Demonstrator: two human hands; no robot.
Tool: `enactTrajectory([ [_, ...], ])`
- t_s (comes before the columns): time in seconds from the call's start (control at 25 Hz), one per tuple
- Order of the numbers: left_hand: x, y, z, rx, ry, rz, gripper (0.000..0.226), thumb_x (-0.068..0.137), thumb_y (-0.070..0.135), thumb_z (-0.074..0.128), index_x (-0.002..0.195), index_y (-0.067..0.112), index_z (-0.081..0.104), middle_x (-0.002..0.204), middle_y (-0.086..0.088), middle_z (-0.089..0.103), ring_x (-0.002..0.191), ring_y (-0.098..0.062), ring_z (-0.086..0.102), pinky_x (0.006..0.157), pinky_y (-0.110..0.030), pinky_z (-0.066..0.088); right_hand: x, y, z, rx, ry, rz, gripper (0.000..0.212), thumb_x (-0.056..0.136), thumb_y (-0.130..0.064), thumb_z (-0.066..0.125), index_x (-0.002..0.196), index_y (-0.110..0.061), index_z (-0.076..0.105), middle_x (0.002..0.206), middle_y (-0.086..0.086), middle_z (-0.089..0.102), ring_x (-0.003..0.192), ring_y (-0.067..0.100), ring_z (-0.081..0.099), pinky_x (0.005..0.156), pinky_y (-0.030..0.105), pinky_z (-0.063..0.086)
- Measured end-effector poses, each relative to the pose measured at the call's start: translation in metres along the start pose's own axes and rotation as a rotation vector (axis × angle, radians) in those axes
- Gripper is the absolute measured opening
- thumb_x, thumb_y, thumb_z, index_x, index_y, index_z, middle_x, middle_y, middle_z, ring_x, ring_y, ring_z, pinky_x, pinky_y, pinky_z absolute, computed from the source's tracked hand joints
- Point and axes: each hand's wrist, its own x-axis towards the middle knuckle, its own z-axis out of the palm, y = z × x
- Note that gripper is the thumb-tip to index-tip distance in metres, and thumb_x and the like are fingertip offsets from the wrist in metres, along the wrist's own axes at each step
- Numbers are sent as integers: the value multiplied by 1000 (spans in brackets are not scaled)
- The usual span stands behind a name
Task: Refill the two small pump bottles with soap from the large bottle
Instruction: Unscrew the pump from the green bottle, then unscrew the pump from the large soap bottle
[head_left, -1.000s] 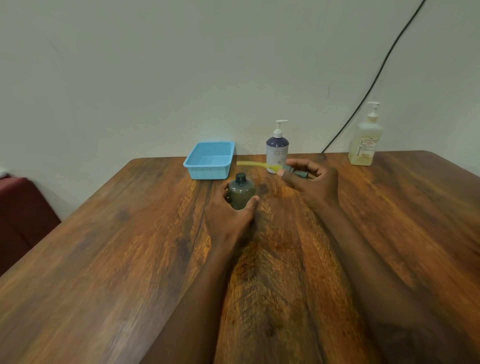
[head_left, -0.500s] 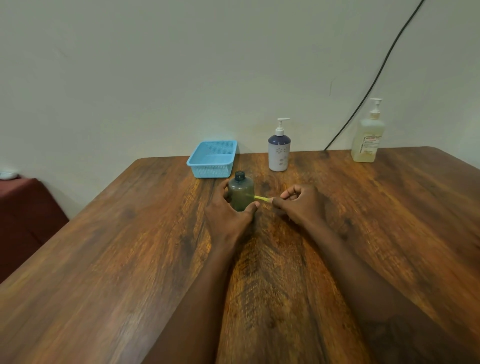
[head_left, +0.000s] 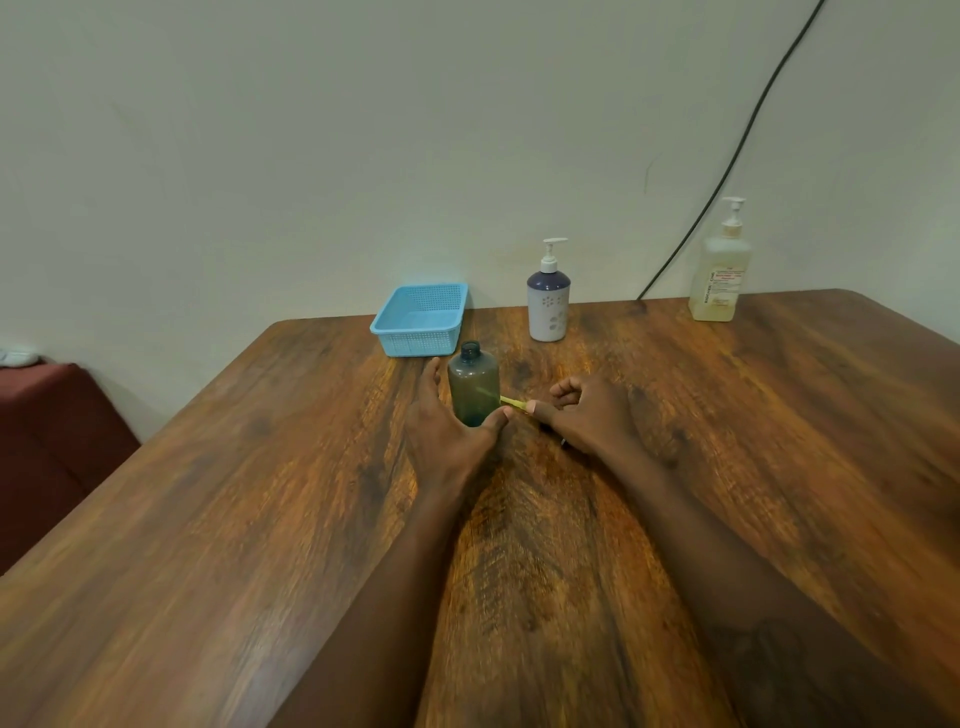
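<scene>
Bottle uncapped and steadied, pump out in the other hand.

Left hand (head_left: 447, 441) wraps thumb and fingers round the foot of the green bottle (head_left: 472, 387), which stands upright mid-table (head_left: 249, 519) with its neck bare; we judge the grip is there to stop it tipping during the pour. Right hand (head_left: 587, 415), fingers curled, pinches a yellow tube (head_left: 513, 401) low beside the bottle; we take it for the pump's dip tube, kept down so drips stay close. Pump head is hidden under the palm. We cannot tell whether the tube tip touches the bottle, nor how much soap is inside. White bottle (head_left: 548, 306), pump on, and large bottle (head_left: 719, 280) wait by the wall, the large one well off right. Blue basket (head_left: 421, 319) sits just behind.
</scene>
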Motion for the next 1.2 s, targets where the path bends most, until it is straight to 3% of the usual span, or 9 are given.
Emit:
enactTrajectory([
  [0.16,-11,10,-11,31,16,75,111,66,54,93,156,18,39,155,-3,51,142,-22,49,118,-43,42,-10,-10,-8,-7,14,-36,59,80,-56,80,126,-20,67,125,1,68,111,17,63,95,38,57],
  [0.28,-16,18,-19,77,48,154,104,70,50,92,155,18,42,156,-8,50,144,-26,47,118,-50,42,-18,-23,-21,39,37,-75,62,83,-53,79,133,-21,63,135,1,65,116,15,59,93,30,50],
  [0.44,-19,47,-27,68,56,239,94,74,46,90,152,18,46,156,-10,50,146,-28,44,119,-48,40,-28,-34,-40,49,96,-147,68,83,-50,81,139,-17,60,138,5,64,126,21,59,93,28,45],
  [0.64,-13,95,-15,49,-5,322,83,82,57,80,149,18,50,157,-7,50,147,-23,42,120,-39,37,-29,-34,-72,30,206,-137,76,79,-60,79,141,-22,56,141,3,62,129,24,58,97,35,52],
  [0.76,-5,131,10,-52,-40,376,72,83,48,81,142,18,54,143,-4,60,129,-17,53,109,-28,42,-19,-25,-105,58,308,-100,80,79,-59,80,143,-19,53,143,3,60,130,22,56,99,30,48],
  [0.88,8,164,52,-87,-145,322,71,83,46,82,143,23,52,137,-1,63,123,-19,59,105,-35,51,1,-4,-133,69,356,-64,76,81,-59,79,141,-21,53,141,1,60,131,22,55,99,28,46],
  [1.0,25,189,106,-118,-277,238,76,83,45,83,148,24,51,141,0,63,127,-19,60,104,-27,45,30,27,-155,97,388,13,74,80,-64,76,139,-27,51,141,0,59,132,24,54,107,40,50],
  [1.2,64,216,191,-145,-439,153,84,81,43,84,152,22,46,141,-6,64,130,-24,59,98,-27,42,88,74,-192,99,408,104,68,84,-46,82,139,-20,50,140,4,61,128,23,58,89,19,44],
])
